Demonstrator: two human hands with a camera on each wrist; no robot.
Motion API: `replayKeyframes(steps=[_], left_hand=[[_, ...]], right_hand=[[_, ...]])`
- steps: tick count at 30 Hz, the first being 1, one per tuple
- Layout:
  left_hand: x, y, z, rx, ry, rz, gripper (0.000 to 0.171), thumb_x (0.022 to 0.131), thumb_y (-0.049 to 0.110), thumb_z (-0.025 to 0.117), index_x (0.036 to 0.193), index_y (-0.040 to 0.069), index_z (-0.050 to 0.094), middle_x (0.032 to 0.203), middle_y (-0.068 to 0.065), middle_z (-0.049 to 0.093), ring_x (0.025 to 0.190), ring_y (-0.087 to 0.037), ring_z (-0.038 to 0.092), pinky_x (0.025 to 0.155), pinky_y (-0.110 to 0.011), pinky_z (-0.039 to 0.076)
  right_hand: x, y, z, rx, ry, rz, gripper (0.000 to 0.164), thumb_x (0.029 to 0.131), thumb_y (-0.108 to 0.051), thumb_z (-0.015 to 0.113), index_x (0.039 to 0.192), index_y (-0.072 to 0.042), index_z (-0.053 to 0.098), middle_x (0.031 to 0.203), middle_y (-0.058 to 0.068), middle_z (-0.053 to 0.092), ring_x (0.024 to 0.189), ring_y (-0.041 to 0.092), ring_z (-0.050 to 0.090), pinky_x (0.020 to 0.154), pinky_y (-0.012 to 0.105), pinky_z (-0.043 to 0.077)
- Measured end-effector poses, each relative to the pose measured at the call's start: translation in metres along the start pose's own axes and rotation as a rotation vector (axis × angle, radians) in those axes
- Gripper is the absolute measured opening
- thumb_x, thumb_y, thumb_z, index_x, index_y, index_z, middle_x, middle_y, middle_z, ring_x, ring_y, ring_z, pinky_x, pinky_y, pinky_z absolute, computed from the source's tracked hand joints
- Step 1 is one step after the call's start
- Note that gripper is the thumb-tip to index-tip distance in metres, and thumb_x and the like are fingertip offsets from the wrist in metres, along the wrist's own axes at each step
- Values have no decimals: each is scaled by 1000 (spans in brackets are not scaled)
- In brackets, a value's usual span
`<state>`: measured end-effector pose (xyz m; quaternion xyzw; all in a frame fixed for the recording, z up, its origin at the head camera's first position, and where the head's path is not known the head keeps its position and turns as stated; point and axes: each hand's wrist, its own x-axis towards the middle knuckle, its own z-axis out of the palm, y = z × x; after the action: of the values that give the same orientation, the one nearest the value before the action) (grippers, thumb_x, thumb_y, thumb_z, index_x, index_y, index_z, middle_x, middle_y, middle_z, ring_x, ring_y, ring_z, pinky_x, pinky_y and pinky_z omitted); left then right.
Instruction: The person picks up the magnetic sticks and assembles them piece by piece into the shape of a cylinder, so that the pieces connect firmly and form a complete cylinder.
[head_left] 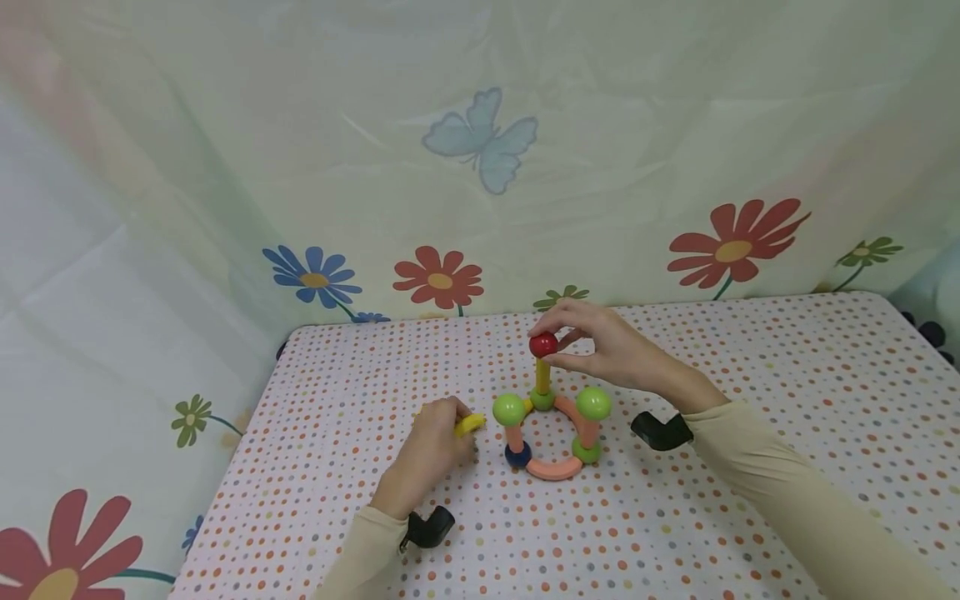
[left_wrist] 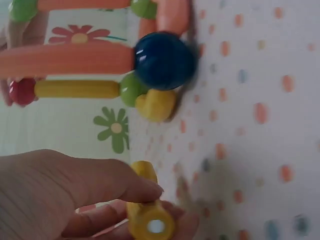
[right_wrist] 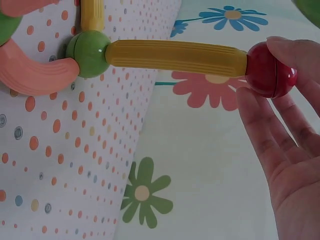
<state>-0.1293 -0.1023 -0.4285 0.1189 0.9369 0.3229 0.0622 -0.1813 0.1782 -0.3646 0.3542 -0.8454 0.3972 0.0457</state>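
My right hand holds a red ball between thumb and fingers at the top of an upright yellow rod. In the right wrist view, the ball meets the rod's end, and a green ball sits at its foot. The rod belongs to a ring-shaped toy frame of curved pieces and balls. Two salmon posts on it carry light green balls. Left of the frame, my left hand grips a short yellow piece with a whitish spot on its end.
A dotted cloth covers the table. The frame's dark blue ball is the part nearest my left hand. Behind the table hangs a flowered backdrop, close to its far edge. Black wrist mounts stick out beside both sleeves.
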Motion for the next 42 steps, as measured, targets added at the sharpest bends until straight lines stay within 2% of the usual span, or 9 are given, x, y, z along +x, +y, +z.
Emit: replayKeyframes(steps=[5,7,11,15,19,27,30,35,42], left_hand=[[17,8,-23,-131,-6,-1,28,94,6,77,121,0,71,107,-11,72,97,-25,69,77,-35,59],[23,15,-33,-211,-13,1,31,95,9,78,125,2,72,108,-10,74,97,-26,72,77,-40,60],[30,33,-45,-299,6,66,30,96,12,78,124,4,74,106,-9,78,90,-24,76,71,-38,60],[36,52,-49,-251,2,110,28,95,15,79,121,5,76,106,-7,77,90,-23,74,64,-28,55],[40,62,-48,-192,-29,105,27,95,17,79,120,8,77,106,-5,77,93,-22,71,63,-26,54],[43,67,-50,-183,-47,102,27,96,19,79,120,7,77,102,-5,77,91,-22,69,62,-27,52],[43,66,-52,-262,-89,102,27,100,18,74,122,4,76,105,-7,77,89,-21,70,68,-28,58],[46,63,-55,-461,-174,44,28,103,17,69,127,3,73,114,-10,75,96,-19,71,81,-34,62],[51,62,-58,-550,-236,-2,29,102,16,70,128,3,72,118,-11,75,100,-21,70,91,-43,60]], right_hand=[[1,0,1,24,-2,11,37,86,4,83,120,-5,72,117,8,68,105,26,67,87,51,61],[1,0,2,35,-5,17,37,86,5,83,120,-4,72,117,7,67,105,26,67,87,51,61],[0,1,2,52,-9,18,37,86,4,83,121,-4,71,118,8,67,106,26,67,88,53,60],[0,1,2,51,-6,16,37,86,4,83,120,-4,71,118,7,67,106,26,67,89,51,60],[1,0,2,37,-8,-4,36,85,5,83,119,-6,73,116,6,67,104,24,68,88,47,61],[3,-4,2,10,-19,-28,35,85,4,84,117,-8,74,115,4,67,99,19,68,86,40,60],[3,-4,1,23,-18,-31,35,85,5,84,116,-7,74,114,4,66,99,20,69,86,45,60],[3,-3,2,41,-10,-42,35,84,7,83,115,-4,73,113,6,66,101,24,68,88,52,60],[-2,-10,-6,-6,-3,5,36,88,1,82,122,-4,71,119,8,66,110,26,65,94,52,57]])
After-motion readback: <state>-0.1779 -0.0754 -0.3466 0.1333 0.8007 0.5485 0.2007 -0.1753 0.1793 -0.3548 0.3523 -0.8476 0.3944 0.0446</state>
